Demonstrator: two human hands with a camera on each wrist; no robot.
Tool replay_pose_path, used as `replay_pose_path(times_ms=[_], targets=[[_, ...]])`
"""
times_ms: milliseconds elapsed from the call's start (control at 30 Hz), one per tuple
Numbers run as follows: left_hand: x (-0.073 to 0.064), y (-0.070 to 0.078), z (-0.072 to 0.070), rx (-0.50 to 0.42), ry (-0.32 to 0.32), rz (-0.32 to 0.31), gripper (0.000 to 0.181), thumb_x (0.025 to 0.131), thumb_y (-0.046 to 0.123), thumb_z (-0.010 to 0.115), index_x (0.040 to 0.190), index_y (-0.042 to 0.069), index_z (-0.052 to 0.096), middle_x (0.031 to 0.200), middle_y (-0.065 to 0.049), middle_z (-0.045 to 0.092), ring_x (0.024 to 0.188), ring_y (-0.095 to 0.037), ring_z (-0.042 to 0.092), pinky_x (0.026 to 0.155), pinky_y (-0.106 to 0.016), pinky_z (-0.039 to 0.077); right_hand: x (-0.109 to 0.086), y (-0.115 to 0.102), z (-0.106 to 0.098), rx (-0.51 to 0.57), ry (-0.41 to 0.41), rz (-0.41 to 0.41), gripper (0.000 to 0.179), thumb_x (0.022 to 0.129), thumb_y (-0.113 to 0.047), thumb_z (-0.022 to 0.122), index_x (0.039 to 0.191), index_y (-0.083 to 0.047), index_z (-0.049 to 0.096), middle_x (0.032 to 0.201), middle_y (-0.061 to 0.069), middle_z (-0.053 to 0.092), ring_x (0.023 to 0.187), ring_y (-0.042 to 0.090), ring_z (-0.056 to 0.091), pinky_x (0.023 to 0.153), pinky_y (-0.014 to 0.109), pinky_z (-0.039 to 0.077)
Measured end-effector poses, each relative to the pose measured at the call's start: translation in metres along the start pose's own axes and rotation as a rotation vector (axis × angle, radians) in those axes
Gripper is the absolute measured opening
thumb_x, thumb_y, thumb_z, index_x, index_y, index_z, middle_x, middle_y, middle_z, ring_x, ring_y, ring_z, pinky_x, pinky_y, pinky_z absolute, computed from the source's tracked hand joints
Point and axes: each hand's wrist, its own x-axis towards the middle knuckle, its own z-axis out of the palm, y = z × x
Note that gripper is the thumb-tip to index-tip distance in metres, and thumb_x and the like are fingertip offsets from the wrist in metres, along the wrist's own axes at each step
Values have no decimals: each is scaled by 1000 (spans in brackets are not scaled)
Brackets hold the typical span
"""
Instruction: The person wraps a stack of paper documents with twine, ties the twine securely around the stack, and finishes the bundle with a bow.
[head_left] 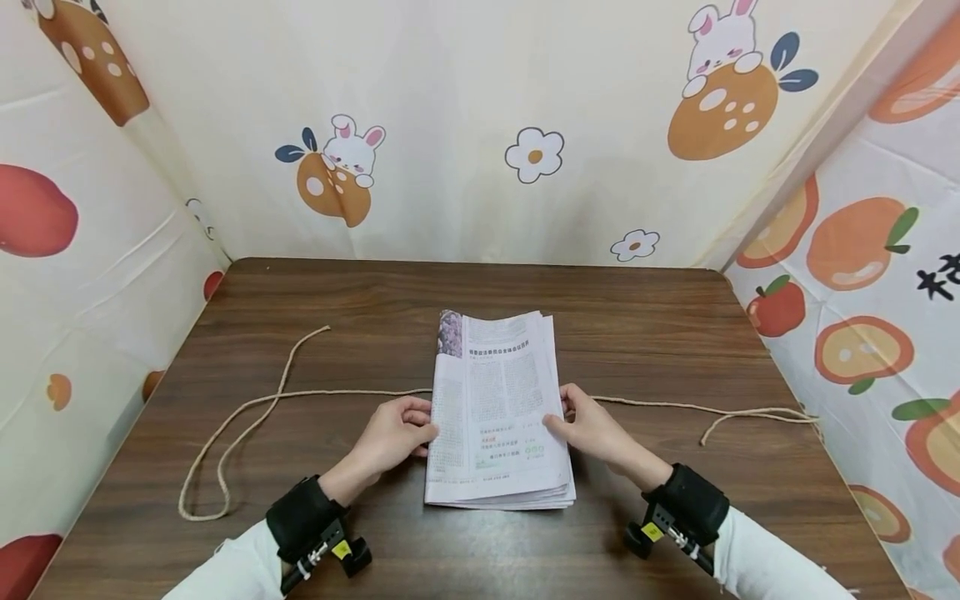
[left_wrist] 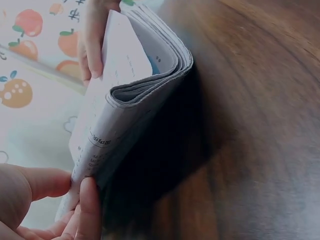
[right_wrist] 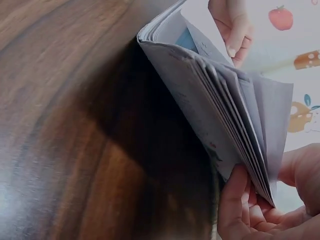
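Note:
A folded stack of newspaper (head_left: 498, 417) is held between both hands over the middle of the table, its long sides running away from the person. My left hand (head_left: 397, 429) pinches its folded left edge, thumb on top and fingers beneath. On the opposite side, my right hand (head_left: 596, 429) grips the loose page edges the same way. Both wrist views show the newspaper (left_wrist: 130, 95) raised off the wood with a dark shadow under it. A cream rope (head_left: 337, 392) runs across the table and passes behind the newspaper, where its middle is hidden.
The brown wooden table (head_left: 360, 308) fills the lower view. At left the rope bends into a loop; its right end doubles back near the table's right edge. Printed cloth curtains (head_left: 450, 83) stand behind and on both sides. Each wrist wears a black strap (head_left: 303, 517) with a camera.

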Motion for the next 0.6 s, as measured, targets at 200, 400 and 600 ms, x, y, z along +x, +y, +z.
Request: replay_pose_path(times_ms=[200, 400, 600], targets=[[4, -9, 0, 19, 5, -15, 30, 79, 0, 66, 108, -2, 58, 84, -9, 64, 64, -15, 61, 56, -31, 53, 1, 4, 0, -18, -16, 42, 28, 87, -13, 59, 110, -2, 48, 89, 8, 55, 76, 16, 52, 61, 28, 43], [5, -12, -2, 57, -8, -10, 31, 79, 3, 67, 108, -1, 59, 87, -9, 64, 64, -15, 61, 56, -31, 53, 2, 7, -2, -66, -29, 53, 27, 89, -15, 57, 110, -1, 48, 88, 7, 56, 70, 14, 54, 56, 28, 45], [6, -15, -4, 69, -20, -17, 33, 79, 4, 67, 111, 0, 58, 93, -10, 62, 65, -16, 62, 56, -31, 53, 3, 13, -2, -121, -20, 44, 23, 88, -13, 58, 106, -1, 50, 84, 5, 57, 60, 12, 54, 52, 28, 46]])
